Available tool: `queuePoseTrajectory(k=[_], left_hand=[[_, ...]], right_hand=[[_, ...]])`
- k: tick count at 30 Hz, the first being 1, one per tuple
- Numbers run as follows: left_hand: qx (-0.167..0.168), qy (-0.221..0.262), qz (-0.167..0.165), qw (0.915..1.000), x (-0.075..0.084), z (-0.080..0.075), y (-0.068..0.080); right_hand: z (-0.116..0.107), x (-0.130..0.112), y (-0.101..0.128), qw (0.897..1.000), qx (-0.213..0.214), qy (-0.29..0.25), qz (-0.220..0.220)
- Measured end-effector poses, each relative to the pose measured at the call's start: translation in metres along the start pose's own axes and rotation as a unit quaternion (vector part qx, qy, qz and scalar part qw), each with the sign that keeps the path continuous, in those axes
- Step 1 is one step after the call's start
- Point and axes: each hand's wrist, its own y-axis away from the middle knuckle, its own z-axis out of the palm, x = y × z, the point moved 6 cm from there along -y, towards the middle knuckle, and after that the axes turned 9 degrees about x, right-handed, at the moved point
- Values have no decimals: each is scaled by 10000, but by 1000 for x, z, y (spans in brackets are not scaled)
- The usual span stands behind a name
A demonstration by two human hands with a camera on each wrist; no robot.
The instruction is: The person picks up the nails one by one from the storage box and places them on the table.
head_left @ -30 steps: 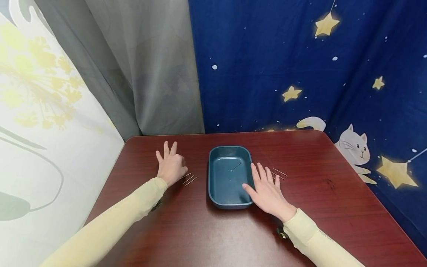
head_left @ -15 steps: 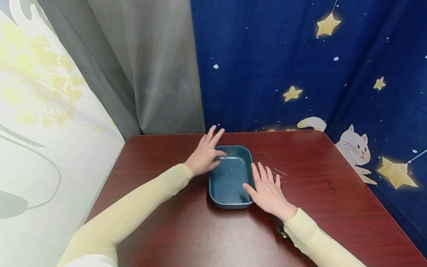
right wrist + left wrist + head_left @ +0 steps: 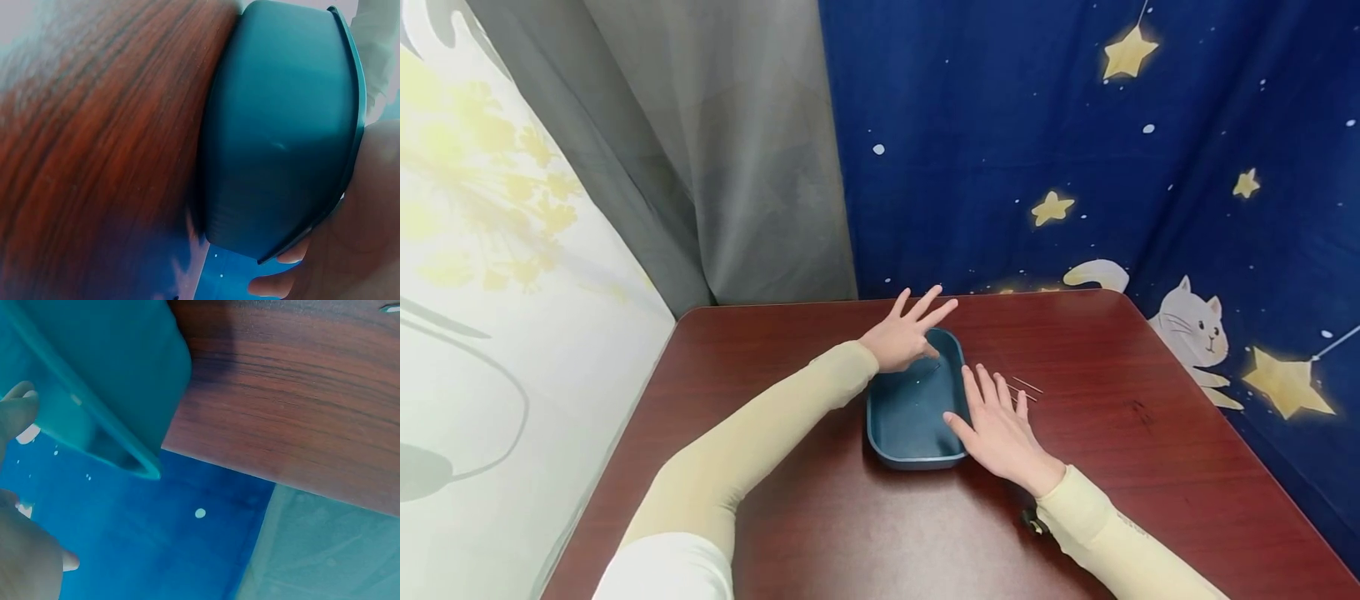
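Neither hand grips anything that can be made out. The left hand (image 3: 904, 337) is held over the far left corner of the teal tray (image 3: 891, 442), its outer fingers spread and straight, pointing away from the person toward the blue cloth; thumb and forefinger dip toward the tray's inside, and whether they pinch something thin there cannot be told. The right hand (image 3: 1000, 429) lies flat on the table (image 3: 820, 517) with its fingers straight and slightly fanned, its thumb touching the tray's right wall near the front corner.

The tray is a shallow rectangular dish with rounded corners, standing near the middle of the dark red wooden table between the 2 hands. In the right wrist view its outer wall (image 3: 275, 137) fills much of the frame, with the thumb against the rim. In the left wrist view the tray's rim (image 3: 100, 434) crosses the picture, fingertips (image 3: 15, 412) at the left edge.

Just beyond the right hand's fingertips, a few thin sticks (image 3: 1026, 387) lie on the table, close together and right of the tray.

Both arms wear pale yellow sleeves (image 3: 760, 433). Behind the table hang a grey curtain (image 3: 722, 150) and a dark blue cloth (image 3: 1075, 142) printed with stars and a white cat
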Motion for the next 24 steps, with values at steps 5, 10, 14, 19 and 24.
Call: queuePoseTrajectory(k=[5,10,14,19,24], left_hand=[[-305,-27,118,9995,4,14,-6],[-384,26,-58,9992,5,21,-10],[-487,0,-117,9987,8,26,-12],[-564,156,-168,9981,14,35,-14],[-452,95,-433,9980,14,38,-16]], right_hand=[[-2,-2,0,10000,3,14,-20],[-3,-2,0,10000,10,20,4],[-3,-1,0,10000,10,28,14],[-3,-2,1,10000,15,-31,19],[-3,-2,1,10000,38,-24,16]])
